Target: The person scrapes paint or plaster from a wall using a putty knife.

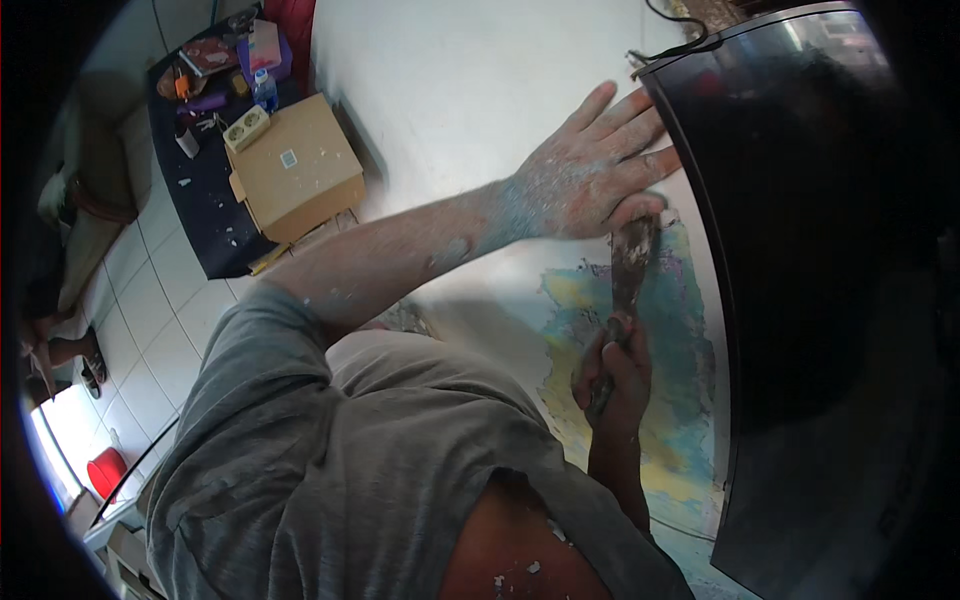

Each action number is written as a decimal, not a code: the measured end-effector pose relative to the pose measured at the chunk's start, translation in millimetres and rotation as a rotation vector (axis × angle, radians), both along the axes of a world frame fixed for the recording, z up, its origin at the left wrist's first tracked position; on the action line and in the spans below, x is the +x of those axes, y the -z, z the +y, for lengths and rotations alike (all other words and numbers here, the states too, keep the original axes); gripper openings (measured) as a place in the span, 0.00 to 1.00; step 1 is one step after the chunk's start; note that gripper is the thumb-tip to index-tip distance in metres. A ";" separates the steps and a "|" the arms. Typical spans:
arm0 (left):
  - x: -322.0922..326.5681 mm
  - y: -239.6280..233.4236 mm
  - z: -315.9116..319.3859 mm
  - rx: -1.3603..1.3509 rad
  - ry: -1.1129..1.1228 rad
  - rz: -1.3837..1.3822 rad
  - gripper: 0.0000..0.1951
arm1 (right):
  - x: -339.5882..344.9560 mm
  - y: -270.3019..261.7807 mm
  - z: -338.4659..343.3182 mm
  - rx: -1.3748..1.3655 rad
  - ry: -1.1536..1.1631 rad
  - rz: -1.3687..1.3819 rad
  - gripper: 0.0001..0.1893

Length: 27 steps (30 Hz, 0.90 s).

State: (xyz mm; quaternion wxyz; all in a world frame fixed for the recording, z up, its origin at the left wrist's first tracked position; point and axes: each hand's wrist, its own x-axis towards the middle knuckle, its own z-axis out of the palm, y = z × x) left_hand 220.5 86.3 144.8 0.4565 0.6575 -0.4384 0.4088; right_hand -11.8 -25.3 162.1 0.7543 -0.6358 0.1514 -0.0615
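Observation:
My right hand [622,367] is wrapped around the handle of a scraper [630,270], probably a putty knife, its broad metal blade smeared with residue. The blade points up the picture and lies against a wall patch [675,360] of worn blue-green and yellow paint with ragged edges. My left hand [589,165], dusty with pale flakes, rests spread on the white wall [450,82]. Its thumb is by the blade's end; whether they touch is unclear. Its other fingertips reach the edge of a dark glossy panel [825,285] and are partly hidden there.
At upper left, a dark-covered table [202,217] bears a cardboard box [300,165], a socket strip [247,128], a plastic bottle [264,90] and small items. A black cable [686,49] hangs above the panel. Another person's leg [75,352] shows over the tiled floor [154,300], beyond a red object [107,471].

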 end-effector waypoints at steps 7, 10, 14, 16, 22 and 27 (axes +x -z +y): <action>7.8 12.2 -19.0 0.156 0.098 -0.055 0.27 | -11.6 12.5 4.1 -0.096 0.070 -0.012 0.36; 12.0 13.9 -24.2 0.193 0.049 -0.117 0.27 | -20.6 16.0 -1.5 -0.139 0.019 0.010 0.36; 29.1 20.9 -20.0 0.230 0.012 -0.110 0.31 | -21.2 14.8 -0.8 -0.168 0.043 -0.072 0.35; 34.6 33.6 -12.2 0.202 -0.020 -0.058 0.32 | -22.8 15.1 -1.3 -0.291 0.003 0.059 0.33; 34.5 60.0 -15.8 0.097 -0.049 0.099 0.39 | -27.8 22.5 -0.8 -0.300 0.060 0.024 0.31; 62.4 24.4 -6.6 -0.015 -0.099 0.179 0.39 | -27.4 24.7 1.5 -0.255 0.046 -0.045 0.30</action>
